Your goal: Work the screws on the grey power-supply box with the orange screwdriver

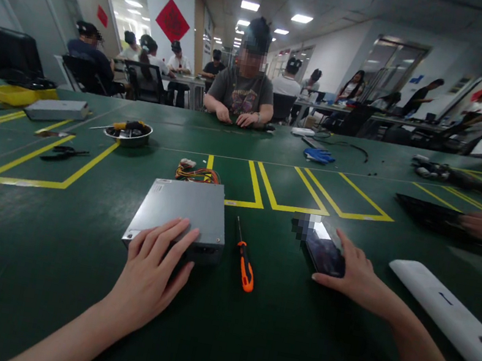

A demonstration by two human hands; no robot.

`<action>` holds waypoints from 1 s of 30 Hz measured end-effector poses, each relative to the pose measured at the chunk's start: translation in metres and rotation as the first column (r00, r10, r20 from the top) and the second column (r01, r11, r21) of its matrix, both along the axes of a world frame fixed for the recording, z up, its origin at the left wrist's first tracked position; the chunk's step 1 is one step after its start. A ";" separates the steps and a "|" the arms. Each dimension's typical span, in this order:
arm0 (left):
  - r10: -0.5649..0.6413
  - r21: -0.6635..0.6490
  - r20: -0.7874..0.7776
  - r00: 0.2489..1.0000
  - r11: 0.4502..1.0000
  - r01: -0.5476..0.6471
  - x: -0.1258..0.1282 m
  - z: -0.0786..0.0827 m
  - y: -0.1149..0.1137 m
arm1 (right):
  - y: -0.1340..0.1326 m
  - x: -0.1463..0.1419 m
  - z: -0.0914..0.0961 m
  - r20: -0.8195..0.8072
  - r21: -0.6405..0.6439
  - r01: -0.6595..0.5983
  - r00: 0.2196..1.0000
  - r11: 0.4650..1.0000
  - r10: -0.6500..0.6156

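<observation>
Power supply (pixel 180 210) beneath left-hand grip (pixel 150 270), phone (pixel 326 253) touching right-hand grip (pixel 358 279)

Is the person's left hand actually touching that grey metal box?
Touching: the head view shows the left hand lying with its fingers on the near corner of the grey metal power supply unit.

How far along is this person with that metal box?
Hard to say exactly. Done: the power supply looks closed, its wires gathered behind it. In hand: the left hand rests on it, and the right hand touches a phone. Left: the screwdriver lies unused beside it.
</observation>
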State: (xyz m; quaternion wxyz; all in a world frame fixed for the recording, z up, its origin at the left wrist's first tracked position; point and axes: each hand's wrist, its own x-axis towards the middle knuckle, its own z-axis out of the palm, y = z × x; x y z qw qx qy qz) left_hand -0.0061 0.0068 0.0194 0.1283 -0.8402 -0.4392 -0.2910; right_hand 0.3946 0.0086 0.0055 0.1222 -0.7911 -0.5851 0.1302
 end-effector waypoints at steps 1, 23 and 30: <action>0.001 -0.002 0.002 1.000 1.000 -0.001 0.000 0.000 0.000 | -0.001 0.001 0.000 0.004 0.002 0.005 1.000 1.000 -0.005; -0.002 0.021 -0.007 1.000 1.000 0.003 0.000 -0.002 0.002 | 0.039 0.077 -0.023 0.038 0.156 0.237 0.969 0.959 -0.246; -0.007 0.032 -0.018 1.000 0.999 0.008 -0.001 -0.002 0.003 | 0.037 0.070 -0.017 0.017 0.209 0.219 0.974 0.953 -0.227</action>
